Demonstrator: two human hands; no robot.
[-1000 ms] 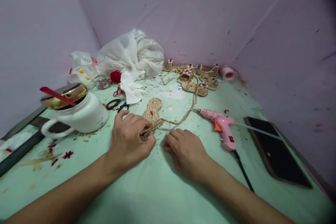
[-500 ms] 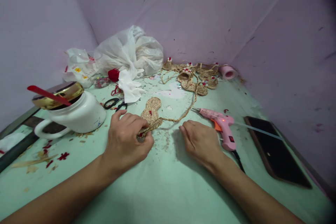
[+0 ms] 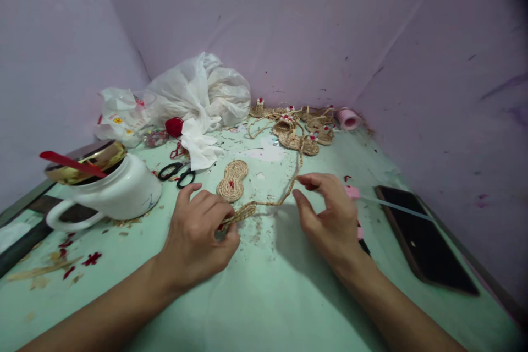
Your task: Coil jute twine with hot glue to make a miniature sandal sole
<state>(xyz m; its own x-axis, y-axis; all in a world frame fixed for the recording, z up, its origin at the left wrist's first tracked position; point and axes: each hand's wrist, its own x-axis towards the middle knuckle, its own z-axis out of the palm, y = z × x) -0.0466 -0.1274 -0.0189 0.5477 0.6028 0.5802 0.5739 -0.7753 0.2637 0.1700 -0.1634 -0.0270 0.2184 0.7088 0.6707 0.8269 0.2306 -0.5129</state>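
My left hand [image 3: 197, 237] is closed, pinching the near end of a jute rope [image 3: 270, 202] against the green table [image 3: 264, 297]. The rope runs back to a pile of small woven jute pieces [image 3: 297, 131]. A flat, peanut-shaped jute sole [image 3: 232, 180] lies just beyond my left fingers. My right hand [image 3: 330, 214] hovers with thumb and fingers apart and curved. It is over a pink glue gun [image 3: 352, 192] and mostly hides it. Its fingertips are close to the rope, and nothing shows in its grasp.
A white mug [image 3: 117, 191] with a gold lid and a red stick stands at the left. Black scissors [image 3: 177, 174], a red ball [image 3: 174, 126] and white plastic bags [image 3: 202, 91] lie behind. A pink spool [image 3: 348, 119] sits by the wall. A dark phone [image 3: 421, 236] lies right.
My right hand left the table beside my left hand and moved right and forward, rising over the glue gun with fingers spread. My left hand kept its pinch on the rope.
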